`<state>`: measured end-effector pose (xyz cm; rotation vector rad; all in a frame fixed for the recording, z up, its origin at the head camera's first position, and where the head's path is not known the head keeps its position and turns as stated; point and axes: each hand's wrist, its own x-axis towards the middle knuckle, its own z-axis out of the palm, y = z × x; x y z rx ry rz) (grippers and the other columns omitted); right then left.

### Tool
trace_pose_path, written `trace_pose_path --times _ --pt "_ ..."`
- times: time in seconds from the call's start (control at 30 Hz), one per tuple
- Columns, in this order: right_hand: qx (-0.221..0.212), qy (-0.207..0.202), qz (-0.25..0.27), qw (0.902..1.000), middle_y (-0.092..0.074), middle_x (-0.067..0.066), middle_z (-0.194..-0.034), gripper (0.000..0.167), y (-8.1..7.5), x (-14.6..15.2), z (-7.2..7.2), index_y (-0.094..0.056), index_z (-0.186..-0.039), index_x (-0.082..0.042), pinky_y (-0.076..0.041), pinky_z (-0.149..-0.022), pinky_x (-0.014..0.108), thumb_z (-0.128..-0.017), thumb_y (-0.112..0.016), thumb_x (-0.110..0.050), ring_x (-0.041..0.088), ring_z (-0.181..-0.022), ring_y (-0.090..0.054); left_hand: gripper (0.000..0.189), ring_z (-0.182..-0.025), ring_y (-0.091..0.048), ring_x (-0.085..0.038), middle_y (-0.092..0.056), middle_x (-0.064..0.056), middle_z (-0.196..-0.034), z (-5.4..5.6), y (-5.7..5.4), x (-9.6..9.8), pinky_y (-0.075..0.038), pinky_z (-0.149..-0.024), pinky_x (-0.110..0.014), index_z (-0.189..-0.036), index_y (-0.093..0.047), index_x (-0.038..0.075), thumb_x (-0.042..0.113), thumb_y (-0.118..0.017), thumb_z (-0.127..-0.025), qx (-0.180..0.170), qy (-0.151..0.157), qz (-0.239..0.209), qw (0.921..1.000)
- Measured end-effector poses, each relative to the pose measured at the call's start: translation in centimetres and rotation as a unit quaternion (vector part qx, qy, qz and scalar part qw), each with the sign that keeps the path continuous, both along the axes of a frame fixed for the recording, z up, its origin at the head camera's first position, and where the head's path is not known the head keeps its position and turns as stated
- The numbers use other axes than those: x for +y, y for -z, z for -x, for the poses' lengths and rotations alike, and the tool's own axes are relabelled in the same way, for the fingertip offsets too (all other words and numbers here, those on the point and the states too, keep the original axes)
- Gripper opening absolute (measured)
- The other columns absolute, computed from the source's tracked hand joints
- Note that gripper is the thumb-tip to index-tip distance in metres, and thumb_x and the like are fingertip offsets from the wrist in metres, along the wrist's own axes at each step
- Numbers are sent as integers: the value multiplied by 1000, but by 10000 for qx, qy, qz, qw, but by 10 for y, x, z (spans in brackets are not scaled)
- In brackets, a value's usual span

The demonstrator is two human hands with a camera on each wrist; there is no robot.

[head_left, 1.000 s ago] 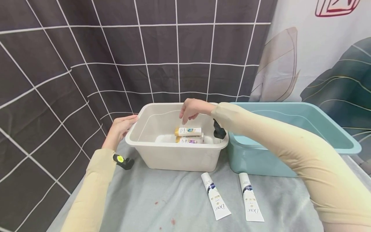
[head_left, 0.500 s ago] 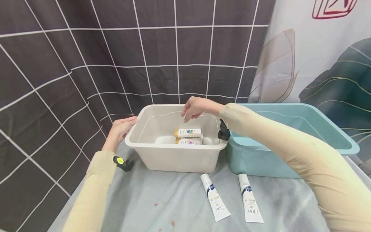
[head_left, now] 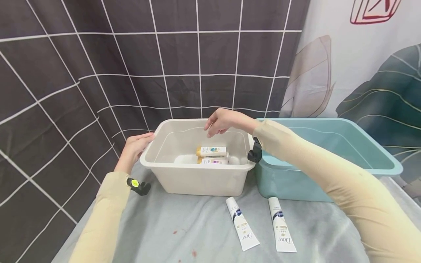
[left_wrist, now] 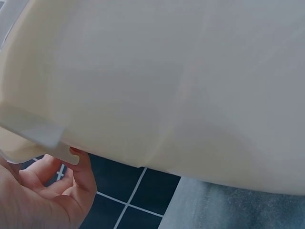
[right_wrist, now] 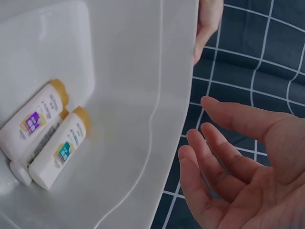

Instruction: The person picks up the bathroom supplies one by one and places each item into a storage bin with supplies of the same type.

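Observation:
My left hand (head_left: 133, 149) grips the left rim of the cream plastic bin (head_left: 197, 180); the left wrist view shows its fingers curled at the lip. Over the back part of that bin hovers my right hand (head_left: 225, 121), fingers loosely bent with nothing in them. On the bin's floor lie white bottles with yellow caps, one with a teal label (right_wrist: 61, 148) and one with a purple label (right_wrist: 35, 119). Between these two, a third white container (right_wrist: 44, 142) is partly hidden. In the right wrist view the right hand (right_wrist: 238, 167) touches nothing.
A blue-green bin (head_left: 296, 184) stands right against the cream one, its inside partly covered by my right sleeve. Two white Dove tubes (head_left: 243, 224) lie on the grey cloth (head_left: 171, 226) in front. A dark grid-patterned curtain (head_left: 177, 54) hangs behind.
My right hand has risen slightly from the bottles, toward the bin's back, and its wrist has shifted right. The left hand keeps its place on the rim. The view has drifted a little.

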<state>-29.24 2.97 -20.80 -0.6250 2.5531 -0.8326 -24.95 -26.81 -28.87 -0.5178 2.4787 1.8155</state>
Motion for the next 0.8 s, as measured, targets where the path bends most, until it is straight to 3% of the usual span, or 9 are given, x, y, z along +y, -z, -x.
trace_pose_path --times 0.27,0.8 --pt "46 18 127 9999 -71 2 -94 32 -1 9 -9 -69 -112 -7 -52 -71 22 -82 -73 -14 11 -79 -57 51 -133 -47 -27 -45 -12 -147 -2 0 0 -44 -107 -35 -143 -46 10 28 -57 -96 31 24 -38 10000" --pt "-194 35 381 9991 -72 3 -102 35 -2 27 -25 -66 -118 -8 -51 -81 28 -83 -71 -14 12 -92 -60 51 -133 -47 -30 -45 -14 -146 -2 3 1 -42 -109 -38 -141 -47 8 29 -58 -96 247 -121 -6 9996"
